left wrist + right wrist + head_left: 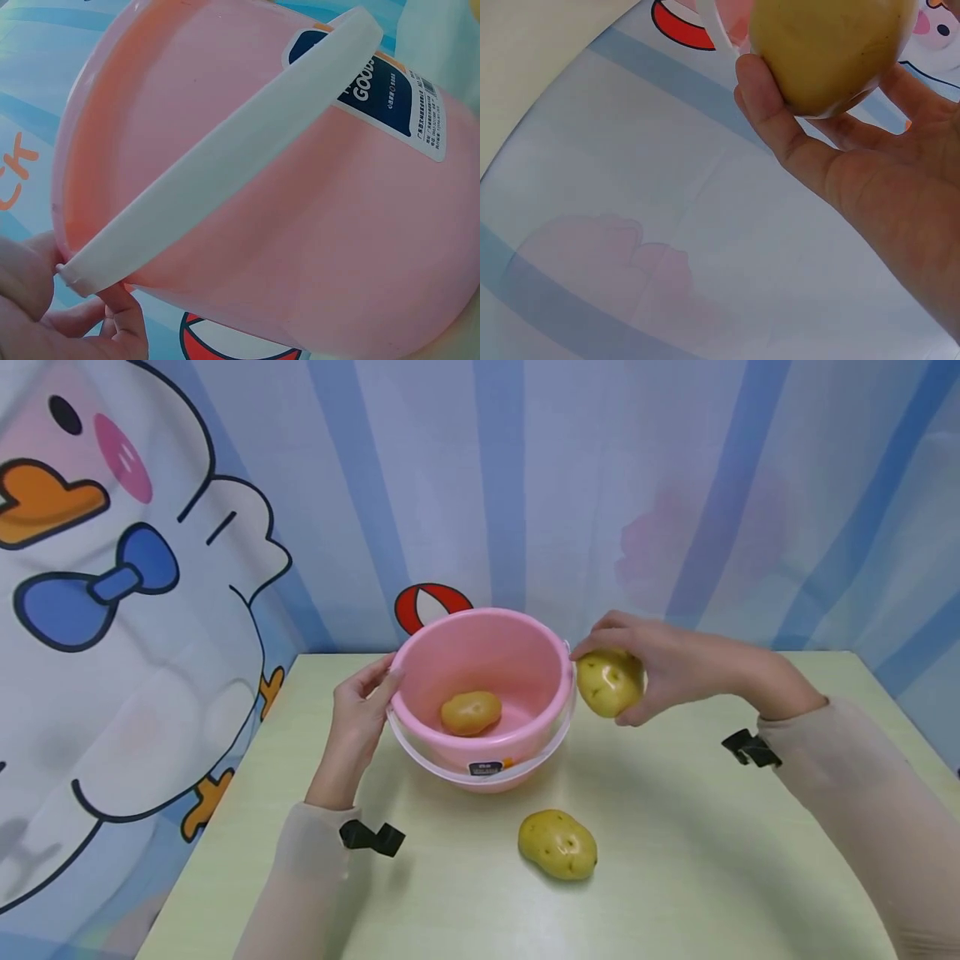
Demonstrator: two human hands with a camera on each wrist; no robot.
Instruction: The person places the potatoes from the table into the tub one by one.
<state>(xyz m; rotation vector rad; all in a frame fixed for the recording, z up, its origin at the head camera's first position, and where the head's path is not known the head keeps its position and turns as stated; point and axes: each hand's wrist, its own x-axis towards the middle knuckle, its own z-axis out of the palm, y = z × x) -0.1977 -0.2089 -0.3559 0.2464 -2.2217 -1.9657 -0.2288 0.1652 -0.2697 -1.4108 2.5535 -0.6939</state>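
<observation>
A pink bucket [517, 631] stands on the table, its white handle [225, 165] lowered across the front. At the bucket's left rim, my left hand [358, 710] holds on, with the thumb at the edge and fingers outside. Inside the bucket lies one yellow potato [471, 713]. To the right of the rim, my right hand [675, 664] grips another potato [611, 683] above the table; the right wrist view shows thumb and fingers around it. A third potato [558, 845] rests on the table in front of the bucket.
The pale table [675, 877] runs back to a blue striped curtain [585, 485] with cartoon prints. A large white cartoon bird [172, 693] is printed at the left. Black clips [372, 838] sit at both sleeve cuffs.
</observation>
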